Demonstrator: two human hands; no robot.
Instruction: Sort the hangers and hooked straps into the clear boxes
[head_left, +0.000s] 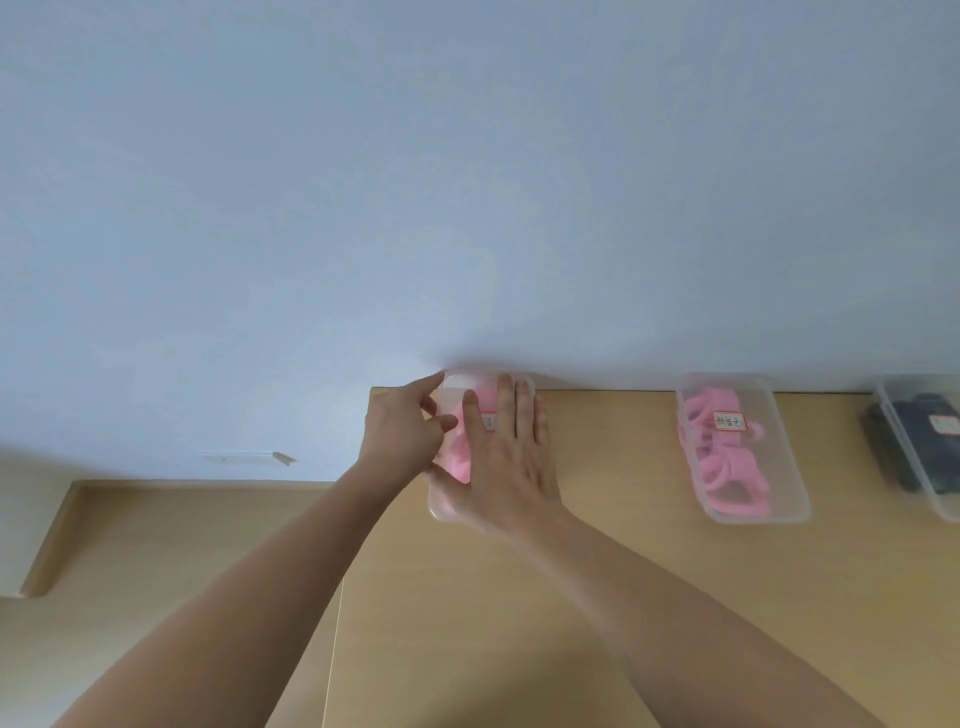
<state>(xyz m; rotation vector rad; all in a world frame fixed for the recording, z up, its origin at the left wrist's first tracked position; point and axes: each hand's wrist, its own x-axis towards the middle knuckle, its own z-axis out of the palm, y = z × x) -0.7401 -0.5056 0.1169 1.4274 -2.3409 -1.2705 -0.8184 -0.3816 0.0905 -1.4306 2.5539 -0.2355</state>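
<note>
Two hands work the clear box (480, 447) of pink hangers (460, 457) at twelve o'clock against the wall, right hand (511, 462) flat with fingers pressed together, left hand (402, 434) pinching its side; light, slippery plastic, best gripped by the rim.

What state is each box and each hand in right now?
Left box: lidded, pink items inside, both hands on it.
Middle box: lidded, labelled, pink items inside, untouched.
Right box: dark items inside, partly out of frame.
Left hand: fingers at the left box's side.
Right hand: flat on the lid.
</note>
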